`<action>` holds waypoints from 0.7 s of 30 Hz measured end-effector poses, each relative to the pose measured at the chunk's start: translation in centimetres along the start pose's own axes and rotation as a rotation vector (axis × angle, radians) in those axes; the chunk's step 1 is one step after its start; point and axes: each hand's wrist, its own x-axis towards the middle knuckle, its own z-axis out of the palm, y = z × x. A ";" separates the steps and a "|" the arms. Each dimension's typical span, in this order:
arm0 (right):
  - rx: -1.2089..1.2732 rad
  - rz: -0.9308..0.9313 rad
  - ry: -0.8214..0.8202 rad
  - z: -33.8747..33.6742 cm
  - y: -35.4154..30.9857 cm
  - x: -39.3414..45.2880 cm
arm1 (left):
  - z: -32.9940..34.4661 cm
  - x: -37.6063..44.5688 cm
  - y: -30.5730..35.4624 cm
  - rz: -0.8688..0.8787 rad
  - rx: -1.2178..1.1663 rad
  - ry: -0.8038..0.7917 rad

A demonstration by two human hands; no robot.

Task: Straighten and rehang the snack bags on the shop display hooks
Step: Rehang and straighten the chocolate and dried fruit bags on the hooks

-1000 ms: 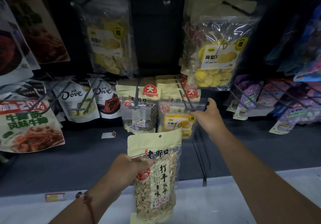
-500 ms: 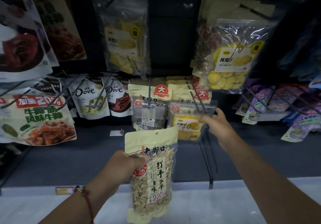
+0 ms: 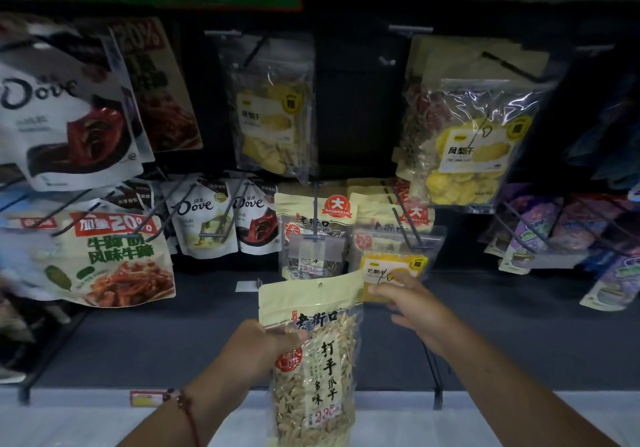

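— What do we read on the packs in front of us?

— "Dove" on a large white pouch [image 3: 65,114] at upper left, and again on two smaller Dove pouches [image 3: 227,221] hanging in the lower row. A beige pack [image 3: 114,259] at lower left carries a red banner with "20%". In the upper row, clear dried-fruit bags [image 3: 481,148] show yellow slices behind white labels. We also see a red round badge with a white "大" on the cream seed bags [image 3: 313,228] hanging from a metal hook [image 3: 316,204] at centre.

— And the bag we are handling?

— Our left hand [image 3: 258,353] grips the seed bag [image 3: 313,360] by its left edge, thumb across the front, just below the cream header. The bag hangs upright in front of the display, off any hook, its lower end over the pale shelf edge [image 3: 86,415]. It has a small punched hole in the header, black Chinese lettering down a white panel, a red seal by our thumb, and "235" in red near the bottom. Pale, long seeds fill the clear window.

— The other hand?

— Our right hand [image 3: 412,304] reaches forward, fingers loosely bent at the bottom of a clear mango bag [image 3: 394,266] with a yellow label, which hangs on the neighbouring hook [image 3: 407,221]. Whether the fingers actually pinch it, we cannot tell. A red bead bracelet [image 3: 181,403] sits on our left wrist.
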 end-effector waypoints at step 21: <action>-0.123 -0.064 0.138 -1.6 -1.3 1.8 | 0.3 0.1 1.3 0.081 -0.037 -0.009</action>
